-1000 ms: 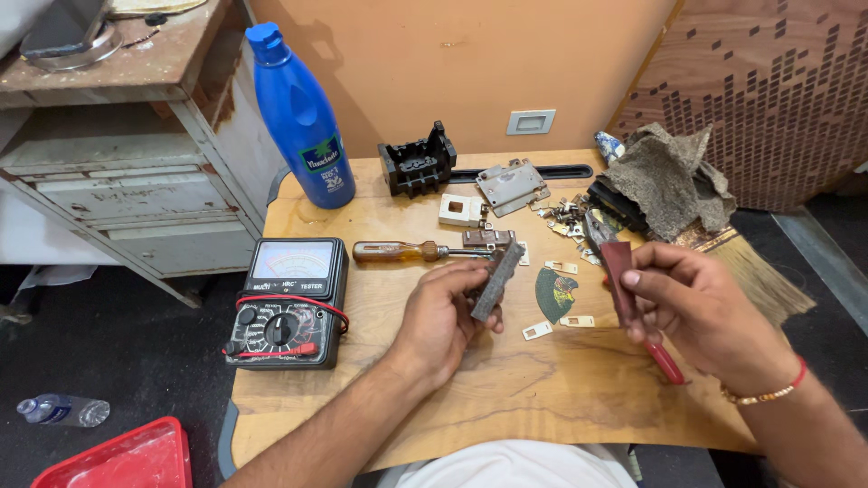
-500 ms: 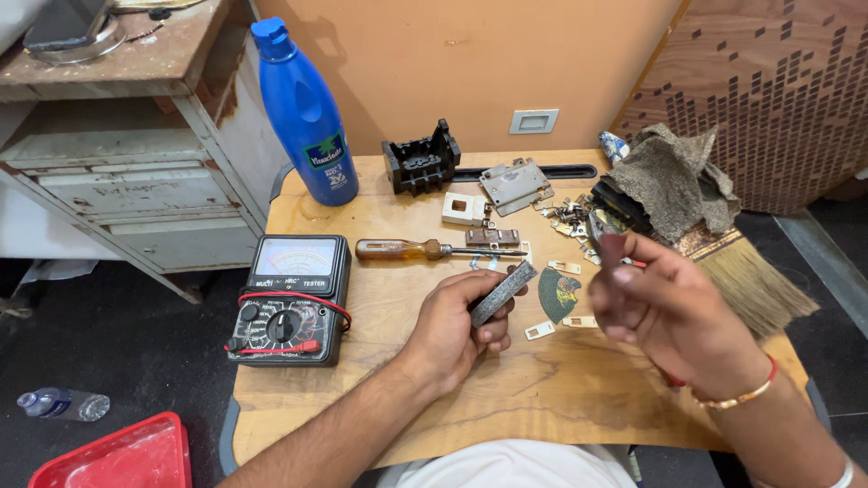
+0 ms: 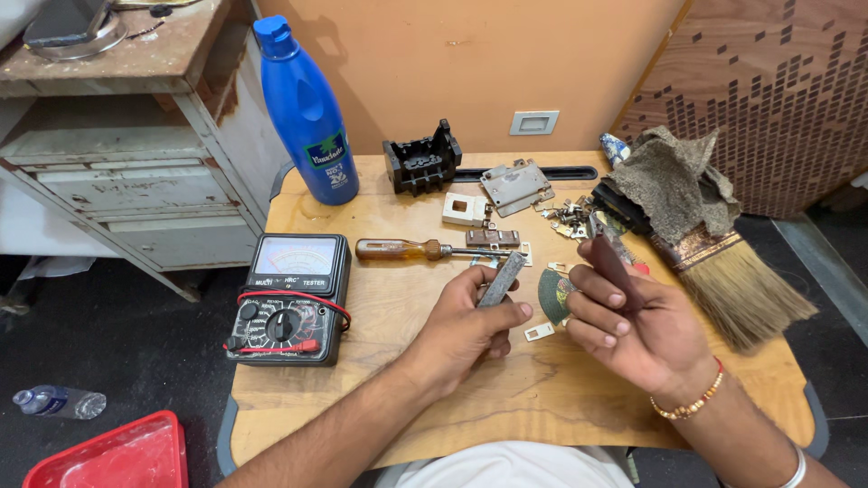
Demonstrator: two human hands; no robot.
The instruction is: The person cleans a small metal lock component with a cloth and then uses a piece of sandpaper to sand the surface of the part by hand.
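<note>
The left hand is closed on a flat grey metal bar, pinched between thumb and fingers and tilted up over the middle of the wooden surface. The right hand is curled around a dark red-handled tool, its working end hidden behind the fingers, so I cannot tell what kind of tool it is.

The likeliest trouble, as I judge it: the bar is held only at its lower end, so a push from the tool could twist it loose and drop it among the small parts. The tool tip sits near the left fingers, and a slip could nick them. A small white metal tab and a round green disc lie just beneath both hands and could be swept off.

Further off on the surface lie a wooden-handled screwdriver, a black analog multimeter with red leads at the left, a tall blue plastic bottle, a black plastic housing and a straw-bristled brush at the right under a rough grey cloth. The wall behind is orange; a worn white cabinet stands left, and the floor is dark.
</note>
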